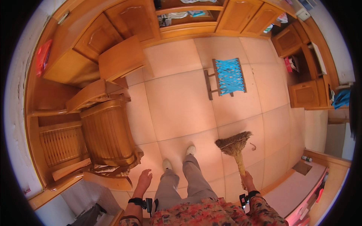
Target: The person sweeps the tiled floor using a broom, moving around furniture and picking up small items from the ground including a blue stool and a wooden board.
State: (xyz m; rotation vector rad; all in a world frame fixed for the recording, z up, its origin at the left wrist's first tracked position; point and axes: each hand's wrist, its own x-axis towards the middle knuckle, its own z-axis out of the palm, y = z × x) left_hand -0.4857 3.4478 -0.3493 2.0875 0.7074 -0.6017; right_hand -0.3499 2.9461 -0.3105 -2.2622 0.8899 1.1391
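Observation:
My right hand [247, 180] grips the handle of a short straw broom [236, 148], whose dark bristle end fans out away from me over the tiled floor [181, 107]. Just right of the bristles lies a small curled brown scrap [252, 146]. My left hand [144, 178] hangs beside my left leg with nothing in it, its fingers a little apart. The slatted wooden armchair [109, 132] is the nearest furniture to that hand. Both wrists wear black straps with small devices.
Ahead stands a low folding stool [229, 76] with a blue woven cord seat. A small wooden side table [121, 58] is at the left, by wooden cabinets [133, 19]. Along the right are an open-shelved wooden cabinet [305, 93] and a low pale surface [297, 186] with a bottle [306, 158].

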